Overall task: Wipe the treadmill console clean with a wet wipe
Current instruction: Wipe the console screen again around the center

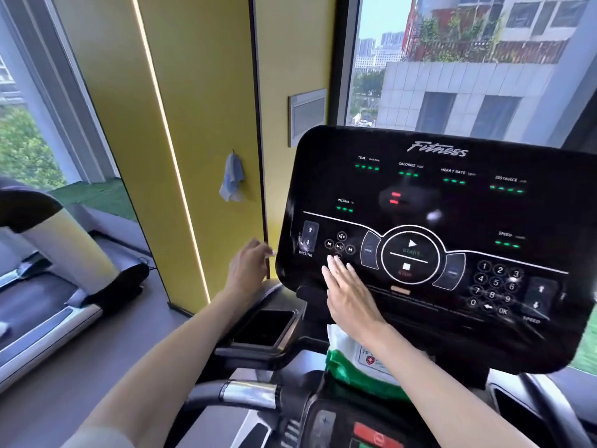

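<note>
The black glossy treadmill console (452,202) fills the right half of the view, its green readouts lit. My right hand (349,295) lies flat on its lower left part, fingers straight and reaching the small media buttons (339,245). No wipe shows under or around it. My left hand (248,266) hovers just off the console's left edge, fingers loosely bent, with nothing seen in it. A green and white wet wipe pack (352,360) stands below the console, partly hidden by my right forearm.
A dark phone (263,328) lies in the tray left of the pack. A chrome and black handlebar (248,391) crosses below. A blue cloth (231,179) hangs on the yellow wall. Another treadmill (64,286) stands at the left.
</note>
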